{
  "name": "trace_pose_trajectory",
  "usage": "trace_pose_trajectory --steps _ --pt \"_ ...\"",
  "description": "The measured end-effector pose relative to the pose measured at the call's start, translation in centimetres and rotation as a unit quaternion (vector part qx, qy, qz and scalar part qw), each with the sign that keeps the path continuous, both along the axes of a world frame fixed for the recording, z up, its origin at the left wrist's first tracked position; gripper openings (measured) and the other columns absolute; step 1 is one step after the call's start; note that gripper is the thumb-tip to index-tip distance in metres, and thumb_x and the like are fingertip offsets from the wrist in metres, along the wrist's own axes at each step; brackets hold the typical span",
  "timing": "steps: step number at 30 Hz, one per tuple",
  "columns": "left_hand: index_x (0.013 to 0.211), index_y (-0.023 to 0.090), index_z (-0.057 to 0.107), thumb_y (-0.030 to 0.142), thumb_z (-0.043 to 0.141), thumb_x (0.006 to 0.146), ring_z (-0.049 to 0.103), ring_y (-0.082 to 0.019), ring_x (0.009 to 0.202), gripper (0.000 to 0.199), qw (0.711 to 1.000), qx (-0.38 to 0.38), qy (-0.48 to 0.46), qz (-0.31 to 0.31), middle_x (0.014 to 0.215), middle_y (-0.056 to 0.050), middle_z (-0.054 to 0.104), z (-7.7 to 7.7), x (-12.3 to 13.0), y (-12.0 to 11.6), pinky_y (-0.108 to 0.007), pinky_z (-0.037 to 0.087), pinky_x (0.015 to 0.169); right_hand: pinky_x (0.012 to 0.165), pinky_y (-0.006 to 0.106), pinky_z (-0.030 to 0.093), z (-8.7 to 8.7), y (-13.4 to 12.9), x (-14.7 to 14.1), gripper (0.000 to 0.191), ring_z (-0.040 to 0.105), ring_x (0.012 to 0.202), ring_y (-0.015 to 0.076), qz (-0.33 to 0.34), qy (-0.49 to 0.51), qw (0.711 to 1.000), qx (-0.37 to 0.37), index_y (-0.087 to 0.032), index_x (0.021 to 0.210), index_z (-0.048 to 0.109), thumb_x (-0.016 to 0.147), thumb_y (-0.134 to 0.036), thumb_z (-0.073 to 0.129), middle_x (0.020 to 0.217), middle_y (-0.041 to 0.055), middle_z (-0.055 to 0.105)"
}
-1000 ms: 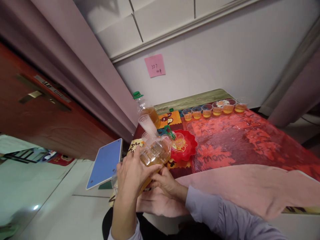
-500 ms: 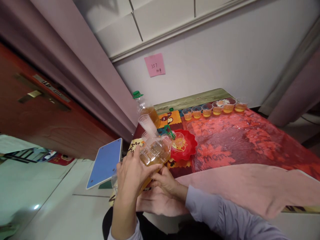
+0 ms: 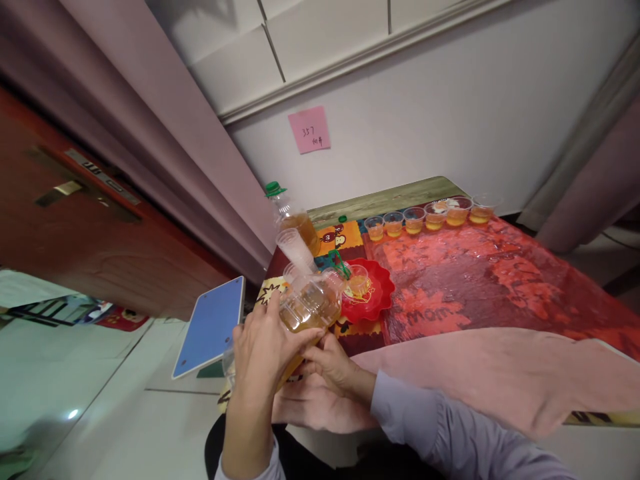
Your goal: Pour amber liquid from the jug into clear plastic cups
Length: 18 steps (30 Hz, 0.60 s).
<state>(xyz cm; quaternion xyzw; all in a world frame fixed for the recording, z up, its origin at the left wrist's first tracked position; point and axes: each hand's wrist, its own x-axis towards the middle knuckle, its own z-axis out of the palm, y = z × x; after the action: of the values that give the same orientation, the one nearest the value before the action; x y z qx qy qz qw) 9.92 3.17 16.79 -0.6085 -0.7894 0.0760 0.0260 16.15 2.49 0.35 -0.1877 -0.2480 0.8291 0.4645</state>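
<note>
A clear bottle of yellow liquid (image 3: 313,305) is tilted, its neck toward a small clear cup (image 3: 358,280) on a red scalloped plate (image 3: 373,303). My left hand (image 3: 265,340) is wrapped round the bottle's left side. Underneath, my right hand (image 3: 331,362) grips it too. Behind the bottle leans a stack of clear cups (image 3: 296,248). A second bottle with a green cap (image 3: 300,227) stands farther back. Several clear cups with yellow liquid (image 3: 414,220) form a row at the table's back edge.
The table (image 3: 450,280) has a red patterned cover, with a pink cloth (image 3: 475,373) along its front edge. A small green cap (image 3: 343,219) lies near the back. At the left are a blue board (image 3: 213,327) and a brown door (image 3: 90,240).
</note>
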Motion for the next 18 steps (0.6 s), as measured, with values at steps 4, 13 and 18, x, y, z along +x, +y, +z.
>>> trace_pose_trajectory --steps 4,13,18 --pt "0.155 0.021 0.048 0.067 0.077 0.078 0.068 -0.042 0.125 0.095 1.0 0.021 0.0 -0.011 0.13 -0.019 0.073 -0.6 -0.5 0.1 -0.05 0.05 0.1 0.07 0.033 0.062 -0.3 0.0 -0.2 0.063 0.075 0.093 0.0236 -0.006 0.006 1.0 0.0 -0.021 0.118 0.071 0.069 -0.052 0.096 0.112 0.008 0.078" --pt "0.152 0.023 0.053 0.073 0.082 0.07 0.07 -0.044 0.122 0.1 0.991 0.113 -0.042 -0.056 0.131 -0.02 0.074 -3.6 -3.4 0.2 -0.053 0.054 0.098 0.072 0.036 0.064 -0.8 0.3 -0.5 0.067 0.077 0.098 0.0264 -0.022 -0.022 0.999 0.017 -0.024 0.122 0.069 0.068 -0.055 0.096 0.115 0.0075 0.078" --pt "0.153 0.022 0.054 0.072 0.093 0.051 0.065 -0.045 0.133 0.12 0.948 0.23 -0.212 -0.067 0.149 -0.02 0.066 -6.4 -6.2 0.8 -0.057 0.052 0.112 0.095 0.043 0.063 -1.8 1.4 -0.3 0.07 0.076 0.107 0.0284 -0.134 -0.083 0.984 0.078 -0.023 0.118 0.064 0.063 -0.047 0.099 0.115 0.0085 0.079"
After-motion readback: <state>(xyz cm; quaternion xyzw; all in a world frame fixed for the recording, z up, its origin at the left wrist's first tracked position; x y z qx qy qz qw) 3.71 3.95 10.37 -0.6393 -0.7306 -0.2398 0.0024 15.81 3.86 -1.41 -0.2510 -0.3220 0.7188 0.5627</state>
